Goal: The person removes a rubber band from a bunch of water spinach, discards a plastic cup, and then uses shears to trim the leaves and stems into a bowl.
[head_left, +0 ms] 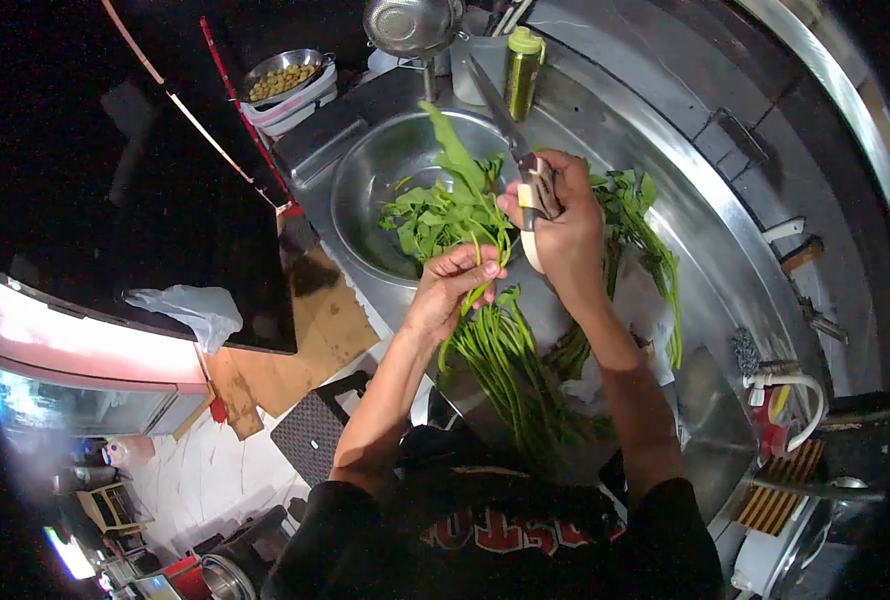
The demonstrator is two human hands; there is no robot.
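Observation:
My left hand pinches a few thin green stems of a leafy vegetable between thumb and fingers. Its leaves spread over the round steel sink bowl. In my right hand is a pair of kitchen scissors with cream and black handles, the dark blades pointing up and away. The blades look closed and stand apart from the stems. Below my left hand lies a bundle of long green stems on the steel counter. More leafy greens lie to the right, partly behind my right forearm.
A green bottle and a steel colander stand beyond the sink. A bowl of small yellowish pieces sits at the back left. At the right are a white hose and a slatted wooden rack. The counter's raised rim curves behind the greens.

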